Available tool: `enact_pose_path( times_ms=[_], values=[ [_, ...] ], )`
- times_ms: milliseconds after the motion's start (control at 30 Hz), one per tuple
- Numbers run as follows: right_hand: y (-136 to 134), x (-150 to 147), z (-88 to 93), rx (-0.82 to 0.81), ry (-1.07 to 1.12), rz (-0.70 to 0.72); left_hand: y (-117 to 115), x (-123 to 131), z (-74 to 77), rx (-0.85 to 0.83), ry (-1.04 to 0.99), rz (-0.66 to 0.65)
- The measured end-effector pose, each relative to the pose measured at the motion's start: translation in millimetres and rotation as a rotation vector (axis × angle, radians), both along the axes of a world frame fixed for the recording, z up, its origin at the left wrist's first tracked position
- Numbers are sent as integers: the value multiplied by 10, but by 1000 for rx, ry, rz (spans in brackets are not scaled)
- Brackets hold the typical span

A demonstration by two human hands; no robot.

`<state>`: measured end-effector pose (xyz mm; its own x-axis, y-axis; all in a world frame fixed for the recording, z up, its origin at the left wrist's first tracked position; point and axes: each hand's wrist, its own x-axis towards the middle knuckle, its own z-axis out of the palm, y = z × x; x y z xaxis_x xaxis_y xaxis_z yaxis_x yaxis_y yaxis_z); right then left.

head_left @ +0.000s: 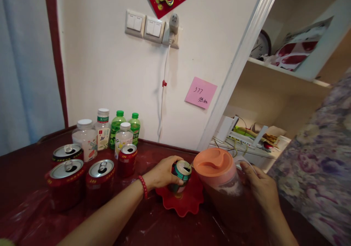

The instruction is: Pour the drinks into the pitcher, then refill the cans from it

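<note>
Lower centre, green-striped metal can (pixel 183 173) is gripped by left hand (pixel 163 173), orange-lidded plastic pitcher (pixel 216 165) by right hand (pixel 260 187), spout tipped canward.

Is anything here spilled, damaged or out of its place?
Nothing clearly stands out. The red cans stand upright and the bottles are capped. The left hand grips the green can, the right hand the pitcher. Shine on the table looks like reflection.

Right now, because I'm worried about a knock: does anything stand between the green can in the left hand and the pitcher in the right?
Nothing visible does. The left hand holds the green can over the red dish, and the pitcher is right beside the can's top; whether they touch is unclear.
</note>
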<state>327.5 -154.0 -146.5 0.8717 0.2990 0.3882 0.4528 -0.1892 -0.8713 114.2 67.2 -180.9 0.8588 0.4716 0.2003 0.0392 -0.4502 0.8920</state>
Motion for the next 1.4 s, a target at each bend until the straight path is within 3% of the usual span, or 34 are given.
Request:
enact_pose_path(
  times_ms=[800, 1400],
  values=[
    [8, 84, -66, 32, 5, 25, 24, 12, -22, -41, -12, -20],
    [11, 24, -18, 15, -33, 14, 76, 35, -76, -3, -19, -15]
  ],
)
